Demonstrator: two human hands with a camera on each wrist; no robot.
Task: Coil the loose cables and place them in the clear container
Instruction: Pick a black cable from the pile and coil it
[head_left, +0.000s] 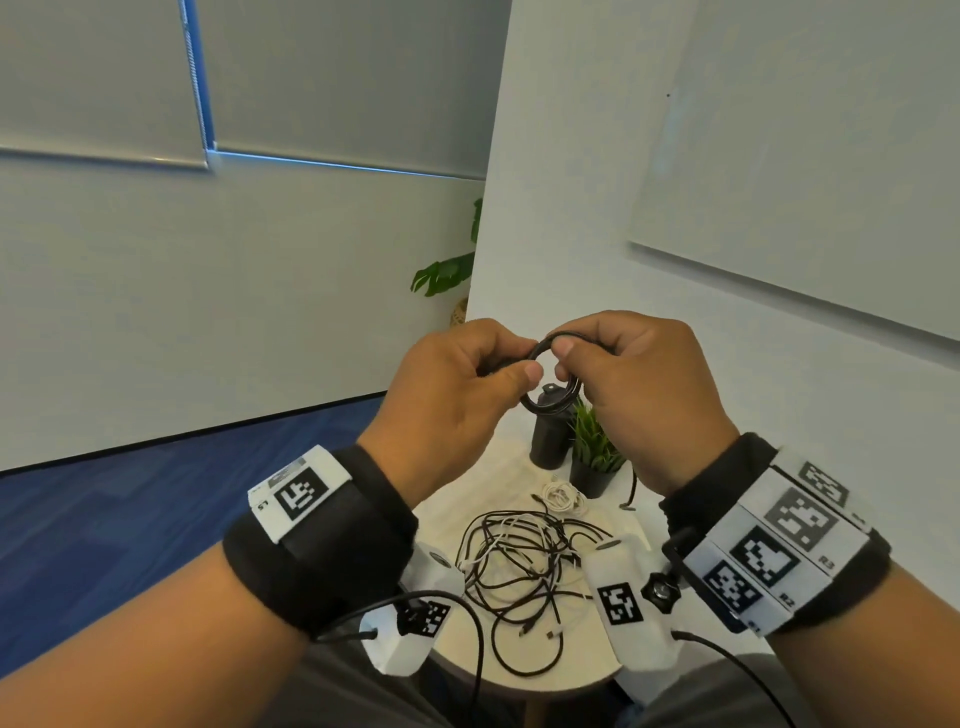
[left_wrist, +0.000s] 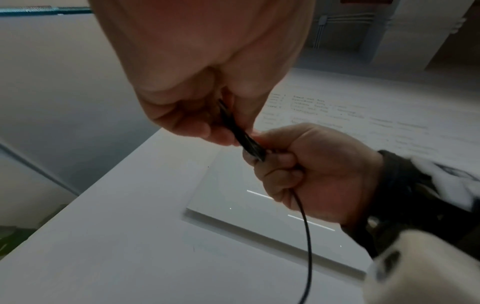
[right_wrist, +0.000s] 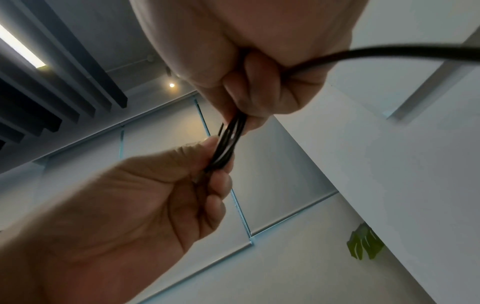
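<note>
- Both hands raised above the table (head_left: 457, 525), working one black cable wound into a small coil (head_left: 550, 382).
- Left hand (head_left: 457, 395): thumb and curled fingers pinch the coil at its 9 o'clock side.
- Right hand (head_left: 639, 384): fingers curled round the coil at 1–3 o'clock; a loose tail (left_wrist: 307, 236) runs out below its fist in the left wrist view.
- Remaining cables (head_left: 524, 571) lie tangled on the table, black and white mixed; a small white bundle (head_left: 561, 493) sits at 12 o'clock of the pile, near the plant (head_left: 595, 452) and a dark bottle (head_left: 548, 439).
- Clear container: not visible in any view, can't tell where it is.
- Risks, my read:
  - tail not tucked, so the coil springs open once either pinch eases;
  - turns look tight, so a stiff cable may push loops out sideways;
  - dangling tail could snag the pile on the way to the container.
</note>
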